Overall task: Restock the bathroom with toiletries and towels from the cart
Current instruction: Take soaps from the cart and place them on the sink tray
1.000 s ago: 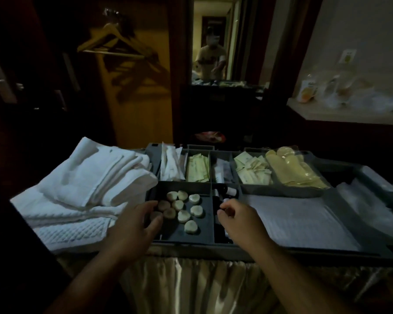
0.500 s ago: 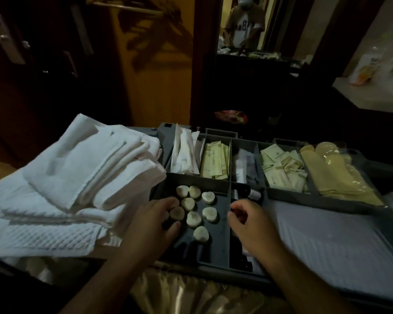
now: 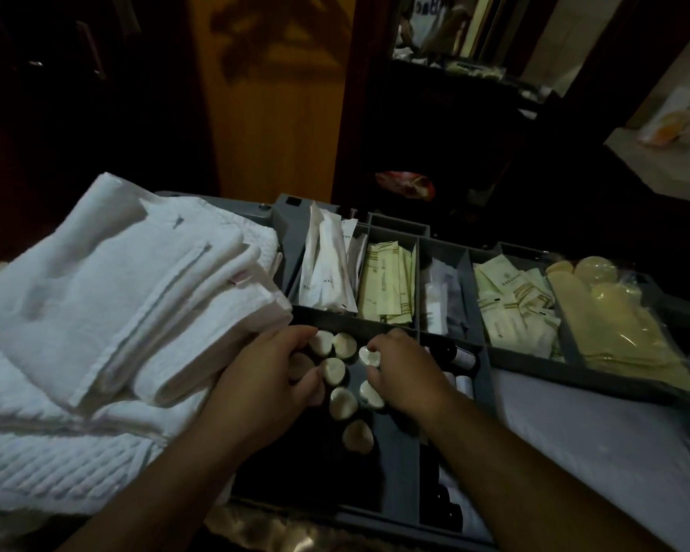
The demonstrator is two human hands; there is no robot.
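Both hands are down in the near-left compartment of the grey plastic cart tray [image 3: 399, 472], among the small dark bottles with round cream caps [image 3: 342, 402] that stand upright there. The left hand [image 3: 263, 376] has its fingers curled over the bottles at the compartment's left side; whether it has closed on one I cannot tell. The right hand [image 3: 409, 376] looks to pinch a cap between thumb and forefinger near the compartment's far edge.

This reads as the picking step: gathering toiletry bottles off the cart, with nothing yet carried toward the bathroom. The next move probably calls for lifting the chosen bottles straight up, since the neighbours stand touching and could tip, and for a count of what is needed before moving on.

Just left of the tray, a stack of folded white towels [image 3: 116, 292] overhangs its left edge, close beside the left hand. Along the tray's far edge run separate compartments: long white paper sachets [image 3: 323, 268] at the far-left corner, then pale yellow sachets [image 3: 387, 284], then cream printed packets [image 3: 510, 308], and yellow items in a clear plastic bag [image 3: 614, 324] toward the far right. All of these, like the towels, lie untouched.
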